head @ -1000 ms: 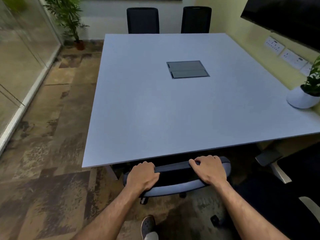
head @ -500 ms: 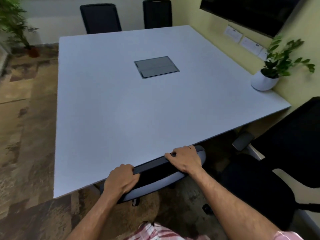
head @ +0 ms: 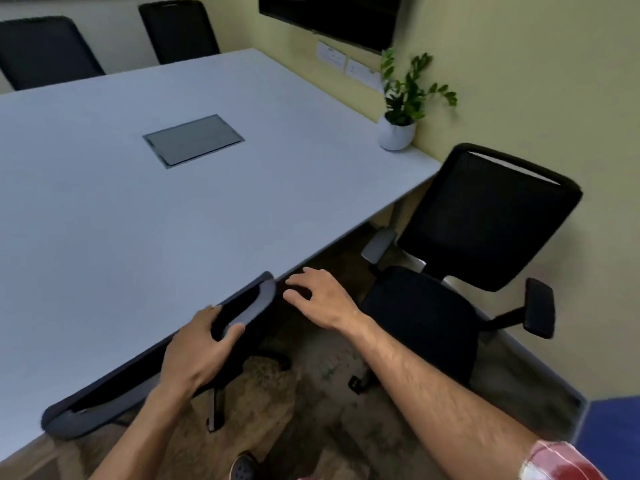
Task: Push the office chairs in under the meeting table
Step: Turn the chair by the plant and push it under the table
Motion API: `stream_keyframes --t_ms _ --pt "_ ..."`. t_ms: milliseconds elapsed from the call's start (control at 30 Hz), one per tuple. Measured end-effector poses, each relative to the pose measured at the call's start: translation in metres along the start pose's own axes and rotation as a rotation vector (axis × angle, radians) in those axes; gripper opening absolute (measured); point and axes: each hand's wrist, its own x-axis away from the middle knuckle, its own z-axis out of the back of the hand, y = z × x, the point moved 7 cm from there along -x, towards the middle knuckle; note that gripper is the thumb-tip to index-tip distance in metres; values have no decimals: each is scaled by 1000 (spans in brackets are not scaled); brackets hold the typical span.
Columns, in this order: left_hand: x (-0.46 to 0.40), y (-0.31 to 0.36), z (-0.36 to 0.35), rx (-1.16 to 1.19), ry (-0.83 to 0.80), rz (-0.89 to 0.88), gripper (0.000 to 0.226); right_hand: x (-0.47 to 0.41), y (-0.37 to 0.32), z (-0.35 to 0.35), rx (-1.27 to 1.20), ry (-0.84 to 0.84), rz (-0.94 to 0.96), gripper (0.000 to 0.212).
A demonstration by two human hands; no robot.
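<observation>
Grey chair back (head: pixel 249 306) tucked against worktop (head: pixel 138 237) edge, left hand (head: pixel 199 348) gripping its top rail; right hand (head: pixel 322 297) off it, fingers loose, holding nothing. Second chair (head: pixel 485 220) right of right hand, not pushed in.

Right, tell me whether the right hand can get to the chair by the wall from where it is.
Probably yes: the right hand is free, and only bare floor lies between it and the chair.

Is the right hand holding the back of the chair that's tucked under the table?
No, the right hand hangs open in the air just past the end of the chair back, touching nothing.
</observation>
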Motion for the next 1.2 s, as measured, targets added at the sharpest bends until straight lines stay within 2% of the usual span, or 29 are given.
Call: stream_keyframes --t_ms 100,167,200,267,300,367,600,767,900,1100,1200 --pt "8 48 -27 44 41 -28 77 38 37 43 -26 66 -25 44" --pt "30 120 -81 55 44 -64 75 96 104 98 -42 127 -68 43" --pt "34 119 -84 77 37 -51 74 97 106 105 -45 144 -72 43" --pt "58 186 -138 108 21 -58 81 149 170 161 -34 187 -104 42" --pt "61 183 -143 132 6 -33 84 149 174 165 -20 191 -107 42" --pt "79 240 -187 152 -13 -40 87 184 233 213 10 209 -146 42" --pt "70 326 -226 137 -16 -49 74 215 332 312 29 296 -223 41" --pt "-19 407 -231 80 6 -164 84 206 407 391 51 411 -318 43" --pt "-97 468 -238 42 -30 -251 84 198 444 444 59 463 -396 53" --pt "-213 591 -260 8 -49 -375 71 149 514 507 131 477 -450 56" --pt "-273 650 -281 -48 -40 -446 69 101 551 532 173 456 -418 58"
